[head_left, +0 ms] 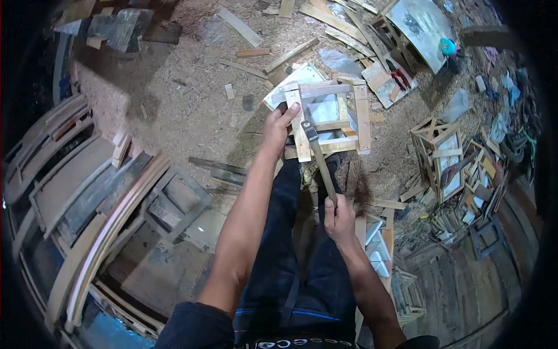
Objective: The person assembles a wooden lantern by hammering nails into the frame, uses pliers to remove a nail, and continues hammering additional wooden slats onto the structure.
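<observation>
- Head view, wooden frame [331,119]: small slatted crate, on the sawdust floor [186,110] just beyond the person's knees; taken as landmark for all entries
- Left hand [278,123]: clamped on the frame's near-left upright slat [298,125], thumb and fingers wrapped round its edge
- Right hand [339,220]: closed round the hammer [321,163] at the handle's lower end, nearer the body than the frame
- Hammer, orientation: long axis runs from the right hand up and slightly left; head points away from the body, resting at or just above the frame's near-left corner; contact not discernible
- Risk 1: the head sits just beside the left-hand fingers; a skewed blow would likely strike them
- Risk 2: the frame is braced by 1 hand only; a hard strike could tip or split a slat
- Loose offcuts [241,26] lie well beyond the frame
</observation>
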Motion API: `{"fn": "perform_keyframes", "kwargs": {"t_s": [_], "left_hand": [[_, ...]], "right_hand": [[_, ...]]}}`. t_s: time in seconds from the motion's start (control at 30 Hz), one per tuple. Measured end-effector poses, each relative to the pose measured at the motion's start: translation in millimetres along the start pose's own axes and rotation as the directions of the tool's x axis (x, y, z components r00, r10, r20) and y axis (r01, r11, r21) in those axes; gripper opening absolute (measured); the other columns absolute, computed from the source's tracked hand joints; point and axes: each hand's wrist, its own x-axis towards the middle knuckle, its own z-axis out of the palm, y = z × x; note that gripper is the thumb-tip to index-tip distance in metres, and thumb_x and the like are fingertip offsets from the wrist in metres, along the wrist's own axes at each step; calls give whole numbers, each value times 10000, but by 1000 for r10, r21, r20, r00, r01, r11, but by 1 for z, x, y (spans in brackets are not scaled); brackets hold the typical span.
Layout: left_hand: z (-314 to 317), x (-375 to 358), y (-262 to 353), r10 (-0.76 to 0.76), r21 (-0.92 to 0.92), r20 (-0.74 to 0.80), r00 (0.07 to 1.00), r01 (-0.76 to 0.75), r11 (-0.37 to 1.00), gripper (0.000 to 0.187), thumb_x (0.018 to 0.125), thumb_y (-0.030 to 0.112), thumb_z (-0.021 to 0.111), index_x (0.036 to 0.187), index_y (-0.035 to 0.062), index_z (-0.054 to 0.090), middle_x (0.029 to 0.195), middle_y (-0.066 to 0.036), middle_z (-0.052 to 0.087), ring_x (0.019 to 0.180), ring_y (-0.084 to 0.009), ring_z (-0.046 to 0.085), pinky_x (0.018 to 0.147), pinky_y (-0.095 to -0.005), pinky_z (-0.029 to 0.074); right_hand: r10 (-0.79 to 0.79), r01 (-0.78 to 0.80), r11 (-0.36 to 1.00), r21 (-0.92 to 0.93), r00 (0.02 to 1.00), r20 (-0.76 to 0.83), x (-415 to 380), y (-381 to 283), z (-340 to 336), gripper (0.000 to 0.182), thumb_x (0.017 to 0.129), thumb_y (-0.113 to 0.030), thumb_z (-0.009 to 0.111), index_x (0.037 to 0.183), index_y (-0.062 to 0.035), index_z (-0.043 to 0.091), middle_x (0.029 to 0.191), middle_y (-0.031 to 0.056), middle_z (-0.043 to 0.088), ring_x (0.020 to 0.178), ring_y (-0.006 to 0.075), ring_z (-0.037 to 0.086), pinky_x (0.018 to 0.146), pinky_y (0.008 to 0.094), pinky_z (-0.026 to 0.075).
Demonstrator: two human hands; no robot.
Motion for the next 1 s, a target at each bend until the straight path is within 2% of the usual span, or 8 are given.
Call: {"fn": "perform_keyframes", "kwargs": {"t_s": [0.07,0.17,0.33,0.43,0.73,0.83,0.93,1.0], "left_hand": [[-2,1,2,-26,0,29,999,26,1000,473,907,330,698,1234,-4,625,1123,-71,672,1011,-144,594,916,-296,438],[-1,6,-4,29,-5,45,999,-29,1000,463,913,320,692,1230,-11,624,1121,-68,671,1011,-144,594,931,-311,441],[7,-3,8,2,-17,18,1000,-1,1000,406,919,294,690,1182,-11,637,1094,-59,679,973,-144,612,905,-290,460],[11,-9,12,7,-44,22,1000,-7,999,399,885,336,722,1133,40,625,1000,-31,674,880,-133,644,773,-311,518],[11,-8,10,81,-57,55,995,-78,995,477,891,317,714,1227,1,596,1146,-86,650,1046,-180,591,970,-322,426],[12,-7,10,94,-36,37,995,-93,995,470,890,307,717,1224,-2,596,1145,-81,647,1041,-174,589,962,-324,431],[9,-2,5,75,-44,60,995,-73,996,471,892,313,714,1220,-5,595,1124,-71,644,1038,-167,587,950,-324,436],[9,-4,4,81,-57,57,995,-78,995,471,892,316,715,1218,-4,596,1111,-64,642,1030,-163,587,940,-321,441]], "right_hand": [[12,-11,999,-38,1000,19,3,2,-1,233,984,-223,577,1067,-5,586,807,248,649,731,455,654,623,482,516],[-3,3,998,-70,1000,10,7,2,-3,223,993,-227,560,1038,-10,586,789,248,642,722,459,648,611,490,505],[7,-10,990,-143,1000,-22,16,-1,-8,237,1002,-249,545,1034,-17,578,764,264,627,716,476,631,604,506,490],[19,-16,982,-188,1000,14,17,2,-10,240,1000,-252,547,1034,-16,577,758,267,623,714,476,629,607,508,489],[-24,12,972,-236,999,-46,14,-9,-6,253,999,-261,549,1039,-13,579,739,261,622,691,482,633,603,521,497],[113,-95,938,-333,993,35,18,-8,-11,248,997,-264,550,1036,-20,576,750,264,630,710,483,637,603,526,496],[-13,2,986,-166,998,-65,14,-23,-15,252,1001,-282,543,1012,-32,572,767,276,637,738,493,633,603,543,486],[44,-49,960,-275,999,-24,15,-11,-10,247,1000,-278,546,1008,-32,573,765,270,638,733,490,633,601,534,491]]}}
